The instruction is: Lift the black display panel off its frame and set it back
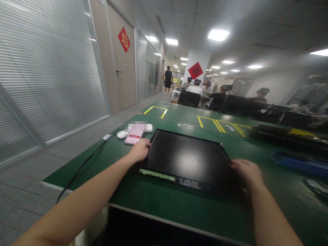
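A black flat display panel (pixel 189 153) lies face up in front of me, with a green circuit strip (pixel 157 175) along its near edge. My left hand (pixel 140 149) grips the panel's left edge, its fingers curled over the rim. At the opposite side, my right hand (pixel 247 172) pinches the right edge, thumb and fingers closed on it. Just beyond my left hand rests a phone (pixel 134 136) with a pink screen, beside a white rounded object (pixel 121 134).
The green table (pixel 123 194) carries yellow tape outlines. A stack of dark panels (pixel 287 136) and a blue tray (pixel 299 163) sit to the right. A black cable (pixel 87 162) crosses the left edge. People (pixel 196 87) sit at desks farther back.
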Tool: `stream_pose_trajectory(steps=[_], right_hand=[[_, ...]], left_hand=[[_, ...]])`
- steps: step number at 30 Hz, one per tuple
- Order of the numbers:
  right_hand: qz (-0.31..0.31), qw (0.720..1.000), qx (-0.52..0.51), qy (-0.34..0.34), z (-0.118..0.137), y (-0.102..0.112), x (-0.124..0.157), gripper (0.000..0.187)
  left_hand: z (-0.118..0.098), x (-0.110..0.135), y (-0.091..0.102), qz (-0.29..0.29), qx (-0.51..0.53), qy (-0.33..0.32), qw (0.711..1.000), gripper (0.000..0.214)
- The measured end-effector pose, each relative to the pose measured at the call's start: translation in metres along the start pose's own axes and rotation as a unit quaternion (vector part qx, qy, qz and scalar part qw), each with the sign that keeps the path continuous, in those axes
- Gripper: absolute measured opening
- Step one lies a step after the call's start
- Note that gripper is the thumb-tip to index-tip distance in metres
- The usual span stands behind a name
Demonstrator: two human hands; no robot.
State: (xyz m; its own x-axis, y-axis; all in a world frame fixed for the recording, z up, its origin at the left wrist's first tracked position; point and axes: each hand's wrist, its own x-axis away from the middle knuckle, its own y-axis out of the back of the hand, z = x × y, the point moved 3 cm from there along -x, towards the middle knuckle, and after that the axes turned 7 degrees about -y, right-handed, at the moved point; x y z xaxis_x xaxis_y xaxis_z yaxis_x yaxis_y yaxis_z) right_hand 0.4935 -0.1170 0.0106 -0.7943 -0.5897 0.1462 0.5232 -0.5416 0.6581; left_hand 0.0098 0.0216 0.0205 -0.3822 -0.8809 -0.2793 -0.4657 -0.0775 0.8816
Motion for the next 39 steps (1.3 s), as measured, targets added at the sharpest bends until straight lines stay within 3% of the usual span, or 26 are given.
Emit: stream_pose_trajectory(steps=[15,23,39], right_hand=[[-0.008,0.997,0.062,0.036,0.002,-0.002,0.0,0.032],[-0.016,0.996,0.079,0.049,0.011,0.0,0.01,0.029],[-0.021,0.996,0.075,0.053,0.009,-0.003,0.006,0.029]], left_hand=[[-0.011,0.008,-0.004,0.023,0.028,-0.029,0.999,0.056],[-0.01,0.006,0.003,0.027,0.001,-0.049,0.998,0.039],[-0.005,0.002,-0.003,0.048,-0.023,-0.057,0.997,0.047]])
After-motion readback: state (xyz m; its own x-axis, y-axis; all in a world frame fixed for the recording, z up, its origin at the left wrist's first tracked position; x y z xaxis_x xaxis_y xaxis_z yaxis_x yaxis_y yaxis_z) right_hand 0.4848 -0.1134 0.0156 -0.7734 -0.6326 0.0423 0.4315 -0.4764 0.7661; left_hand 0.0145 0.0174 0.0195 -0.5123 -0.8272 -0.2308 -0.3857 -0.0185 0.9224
